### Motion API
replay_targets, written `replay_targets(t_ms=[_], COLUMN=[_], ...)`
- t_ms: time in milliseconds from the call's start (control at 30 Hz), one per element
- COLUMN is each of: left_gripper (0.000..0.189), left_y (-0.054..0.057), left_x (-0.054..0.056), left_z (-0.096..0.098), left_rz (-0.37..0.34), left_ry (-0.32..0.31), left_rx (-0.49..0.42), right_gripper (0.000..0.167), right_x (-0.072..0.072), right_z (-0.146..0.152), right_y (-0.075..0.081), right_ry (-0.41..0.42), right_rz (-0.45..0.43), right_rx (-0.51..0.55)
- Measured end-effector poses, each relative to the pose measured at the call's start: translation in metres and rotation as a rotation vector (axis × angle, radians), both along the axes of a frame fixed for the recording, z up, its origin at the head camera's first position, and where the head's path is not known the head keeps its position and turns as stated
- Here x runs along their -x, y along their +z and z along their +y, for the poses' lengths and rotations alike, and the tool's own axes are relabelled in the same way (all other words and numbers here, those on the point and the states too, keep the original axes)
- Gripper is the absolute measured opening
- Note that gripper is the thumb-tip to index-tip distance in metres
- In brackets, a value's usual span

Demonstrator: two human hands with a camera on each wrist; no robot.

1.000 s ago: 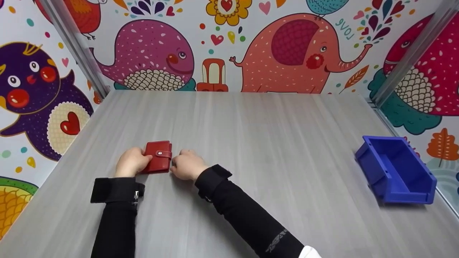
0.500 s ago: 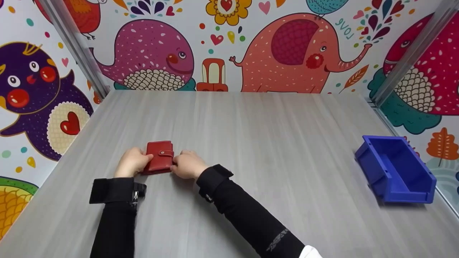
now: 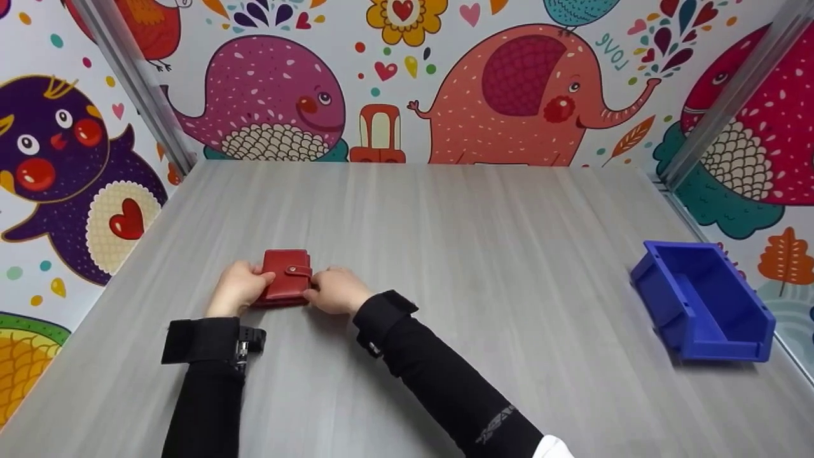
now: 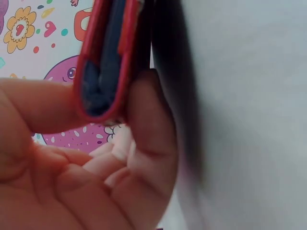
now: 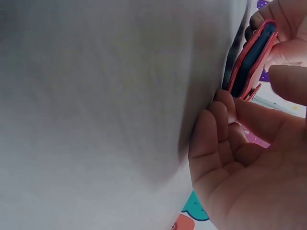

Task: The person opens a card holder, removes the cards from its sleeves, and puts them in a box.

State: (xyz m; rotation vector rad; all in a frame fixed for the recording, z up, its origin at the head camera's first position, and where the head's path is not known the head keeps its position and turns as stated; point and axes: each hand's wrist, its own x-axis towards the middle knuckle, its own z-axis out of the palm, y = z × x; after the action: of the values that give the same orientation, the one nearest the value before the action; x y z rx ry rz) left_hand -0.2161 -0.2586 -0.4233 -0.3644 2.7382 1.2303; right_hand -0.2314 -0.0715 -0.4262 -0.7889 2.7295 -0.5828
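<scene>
A red wallet (image 3: 286, 275) with a snap strap at its right edge lies folded between my two hands. My left hand (image 3: 236, 285) pinches its left side, thumb on the cover and fingers beneath. In the left wrist view the wallet (image 4: 103, 72) shows its dark blue lining end-on, close over the table. My right hand (image 3: 337, 290) is at the strap edge, fingertips right against it. In the right wrist view the right hand's fingers (image 5: 205, 134) are loosely bent near the tabletop, and its thumb stands apart from the wallet (image 5: 252, 60).
A blue plastic bin (image 3: 706, 302) stands at the right side of the grey table (image 3: 477, 222). Walls printed with cartoon animals (image 3: 515, 95) rise at the back and both sides, with metal posts (image 3: 130, 89) in the corners.
The wallet has shifted slightly to the right with my left hand. A small gap between wallet and right hand has closed, and the right fingertips now meet its edge.
</scene>
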Motion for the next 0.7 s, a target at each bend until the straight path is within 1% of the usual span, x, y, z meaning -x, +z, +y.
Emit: replay_targets(t_ms=[167,267,500,600,700], left_gripper=[0.044,0.044,0.040,0.039,0.037], left_y=[-0.001,-0.002,-0.001,0.001,0.002], left_x=[0.001,0.001,0.000,-0.001,-0.002], left_z=[0.003,0.005,0.014,0.019,0.026], left_rz=[-0.005,-0.008,-0.007,0.000,0.012], left_ry=[0.006,0.016,0.021,0.023,0.019], left_rx=[-0.028,-0.066,-0.152,-0.185,-0.210], right_gripper=[0.027,0.027,0.031,0.032,0.030], right_x=[0.003,0.005,0.013,0.017,0.021], right_z=[0.004,0.006,0.015,0.020,0.026], right_y=[0.002,0.003,0.003,0.001,-0.001], right_ry=[-0.030,-0.055,-0.134,-0.185,-0.228], right_rz=[-0.073,-0.105,-0.122,-0.127,-0.144], right_rx=[0.090,0.139,0.203,0.272,0.340])
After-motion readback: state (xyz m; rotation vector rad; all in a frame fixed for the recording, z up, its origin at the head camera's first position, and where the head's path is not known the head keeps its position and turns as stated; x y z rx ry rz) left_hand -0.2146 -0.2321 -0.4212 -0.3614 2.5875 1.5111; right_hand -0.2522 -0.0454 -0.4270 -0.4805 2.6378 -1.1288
